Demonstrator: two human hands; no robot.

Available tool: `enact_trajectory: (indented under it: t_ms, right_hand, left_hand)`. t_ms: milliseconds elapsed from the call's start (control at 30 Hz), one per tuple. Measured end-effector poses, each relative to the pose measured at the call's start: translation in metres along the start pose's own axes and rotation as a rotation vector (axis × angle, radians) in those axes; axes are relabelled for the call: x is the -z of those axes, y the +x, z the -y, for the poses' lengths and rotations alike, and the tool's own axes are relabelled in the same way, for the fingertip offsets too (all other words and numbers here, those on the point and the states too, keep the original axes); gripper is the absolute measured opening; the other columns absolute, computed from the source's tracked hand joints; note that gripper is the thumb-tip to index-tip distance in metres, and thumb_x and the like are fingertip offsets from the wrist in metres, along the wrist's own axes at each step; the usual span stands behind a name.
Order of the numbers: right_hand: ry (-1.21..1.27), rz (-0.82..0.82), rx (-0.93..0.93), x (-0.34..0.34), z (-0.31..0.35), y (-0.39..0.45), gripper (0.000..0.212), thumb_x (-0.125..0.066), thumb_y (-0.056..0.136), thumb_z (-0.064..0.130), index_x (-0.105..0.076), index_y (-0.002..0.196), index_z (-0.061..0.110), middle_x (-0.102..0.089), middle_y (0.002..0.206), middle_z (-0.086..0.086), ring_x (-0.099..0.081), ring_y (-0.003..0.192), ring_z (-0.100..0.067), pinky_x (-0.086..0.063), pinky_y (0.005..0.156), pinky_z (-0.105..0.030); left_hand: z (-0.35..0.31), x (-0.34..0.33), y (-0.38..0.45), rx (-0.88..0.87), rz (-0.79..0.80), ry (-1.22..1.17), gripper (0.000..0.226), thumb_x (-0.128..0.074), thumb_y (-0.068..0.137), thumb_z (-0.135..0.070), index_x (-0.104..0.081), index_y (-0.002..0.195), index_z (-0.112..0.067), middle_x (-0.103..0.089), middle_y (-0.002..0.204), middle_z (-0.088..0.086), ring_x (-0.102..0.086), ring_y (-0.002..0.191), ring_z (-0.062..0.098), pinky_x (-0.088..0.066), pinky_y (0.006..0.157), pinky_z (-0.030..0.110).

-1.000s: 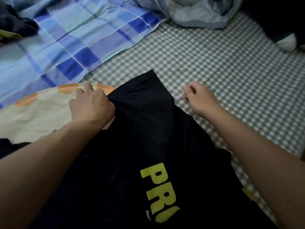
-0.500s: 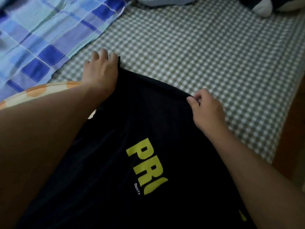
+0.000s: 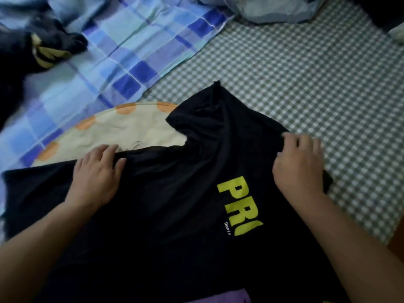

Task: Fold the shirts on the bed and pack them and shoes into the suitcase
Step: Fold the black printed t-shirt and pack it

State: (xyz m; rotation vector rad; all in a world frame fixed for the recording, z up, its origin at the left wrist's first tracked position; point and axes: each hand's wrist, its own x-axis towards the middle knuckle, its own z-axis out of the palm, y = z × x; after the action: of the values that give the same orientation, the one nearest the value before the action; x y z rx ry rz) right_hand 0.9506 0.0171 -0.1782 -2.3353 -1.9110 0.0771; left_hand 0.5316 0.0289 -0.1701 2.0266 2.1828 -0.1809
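Note:
A black T-shirt (image 3: 175, 215) with yellow-green letters lies spread on the bed in front of me, one sleeve folded over and pointing away. My left hand (image 3: 98, 176) rests flat on the shirt's upper edge, fingers straight. At the shirt's right edge, my right hand (image 3: 299, 162) pinches the cloth with curled fingers. No suitcase or shoes are in view.
A cream round cushion (image 3: 122, 132) with orange dots lies under the shirt's far left. A blue checked blanket (image 3: 122, 47) covers the far left of the green gingham sheet (image 3: 306, 84). A dark crumpled garment (image 3: 39, 44) sits at top left. Purple cloth (image 3: 225, 297) shows at the bottom.
My left hand has let go of the far corner, drawn back toward me and now lies flat on the shirt. The sleeve now lies folded over. My right hand still grips the right edge.

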Motion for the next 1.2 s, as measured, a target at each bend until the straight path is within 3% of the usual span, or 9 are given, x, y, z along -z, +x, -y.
enact_trajectory:
  t_ms: [200, 300, 567, 700, 800, 867, 967, 1100, 1200]
  right_hand:
    - [0.205, 0.09, 0.557, -0.025, 0.166, -0.006, 0.035, -0.069, 0.083, 0.005, -0.067, 0.116, 0.017, -0.058, 0.114, -0.002, -0.048, 0.104, -0.027, -0.047, 0.088, -0.042]
    - [0.045, 0.073, 0.643, -0.041, 0.191, 0.004, 0.019, -0.07, 0.084, 0.011, -0.067, 0.103, 0.016, -0.06, 0.103, -0.002, -0.048, 0.098, -0.026, -0.042, 0.092, -0.041]
    - [-0.028, -0.009, 0.284, -0.039, 0.204, 0.033, 0.023, -0.05, 0.095, 0.004, -0.067, 0.081, 0.012, -0.06, 0.073, -0.003, -0.047, 0.076, -0.026, -0.04, 0.07, -0.04]
    - [0.025, 0.03, 0.536, -0.034, 0.207, 0.028, 0.014, -0.059, 0.098, 0.024, -0.068, 0.101, 0.013, -0.066, 0.09, -0.005, -0.056, 0.091, -0.03, -0.045, 0.089, -0.046]
    - [-0.187, 0.153, 0.785, -0.032, 0.2, 0.024, 0.018, -0.065, 0.087, 0.009, -0.064, 0.105, 0.01, -0.059, 0.089, -0.004, -0.053, 0.082, -0.027, -0.048, 0.082, -0.042]
    - [-0.259, 0.157, 0.732, -0.025, 0.198, 0.027, 0.023, -0.063, 0.082, 0.001, -0.066, 0.103, 0.011, -0.058, 0.09, -0.003, -0.05, 0.082, -0.024, -0.045, 0.083, -0.037]
    - [-0.114, 0.158, 0.545, -0.013, 0.204, 0.029, 0.043, -0.057, 0.088, 0.0, -0.064, 0.127, 0.015, -0.057, 0.128, -0.004, -0.046, 0.121, -0.026, -0.034, 0.109, -0.038]
    - [-0.066, 0.256, 0.355, -0.004, 0.198, 0.048, 0.077, -0.051, 0.086, -0.008, -0.035, 0.155, 0.021, -0.024, 0.163, -0.003, -0.018, 0.15, -0.025, -0.022, 0.122, -0.041]
    - [-0.231, 0.351, 0.374, -0.007, 0.185, 0.085, 0.091, -0.054, 0.086, -0.005, -0.011, 0.161, 0.023, -0.007, 0.169, 0.0, -0.005, 0.155, -0.026, -0.016, 0.125, -0.042]
  left_hand:
    - [0.137, 0.014, -0.014, -0.006, -0.102, 0.239, 0.026, -0.072, 0.091, -0.024, -0.062, 0.108, -0.007, -0.061, 0.097, 0.024, -0.058, 0.09, 0.048, -0.041, 0.086, 0.058]
    - [0.189, 0.012, -0.014, 0.006, -0.144, 0.236, 0.023, -0.072, 0.09, -0.02, -0.06, 0.104, -0.007, -0.061, 0.094, 0.023, -0.06, 0.09, 0.047, -0.039, 0.093, 0.058]
    - [0.244, 0.002, 0.004, 0.102, -0.185, -0.01, 0.012, -0.059, 0.099, -0.019, -0.066, 0.101, -0.009, -0.066, 0.094, 0.019, -0.059, 0.092, 0.044, -0.043, 0.08, 0.049]
    - [0.257, 0.003, 0.007, 0.119, -0.131, -0.237, 0.01, -0.065, 0.095, -0.016, -0.07, 0.099, -0.008, -0.068, 0.098, 0.02, -0.061, 0.097, 0.043, -0.049, 0.082, 0.048]
    - [0.261, 0.003, -0.002, 0.089, -0.088, -0.238, 0.011, -0.067, 0.092, -0.011, -0.07, 0.102, -0.007, -0.065, 0.099, 0.021, -0.059, 0.1, 0.044, -0.05, 0.086, 0.051]
    - [0.26, 0.005, -0.007, 0.13, -0.087, -0.208, 0.013, -0.064, 0.091, -0.011, -0.067, 0.103, -0.005, -0.06, 0.101, 0.023, -0.055, 0.102, 0.045, -0.048, 0.087, 0.053]
    - [0.243, 0.007, -0.012, 0.13, -0.191, -0.066, 0.033, -0.062, 0.083, -0.004, -0.061, 0.116, -0.004, -0.056, 0.119, 0.027, -0.05, 0.109, 0.047, -0.043, 0.088, 0.055]
    - [0.193, 0.003, -0.012, -0.072, -0.246, 0.025, 0.06, -0.064, 0.076, -0.002, -0.055, 0.135, -0.009, -0.053, 0.138, 0.023, -0.045, 0.129, 0.045, -0.033, 0.105, 0.055]
    - [0.166, -0.005, -0.006, -0.161, -0.199, 0.079, 0.051, -0.065, 0.078, -0.005, -0.056, 0.128, -0.013, -0.057, 0.128, 0.017, -0.053, 0.117, 0.042, -0.041, 0.098, 0.053]
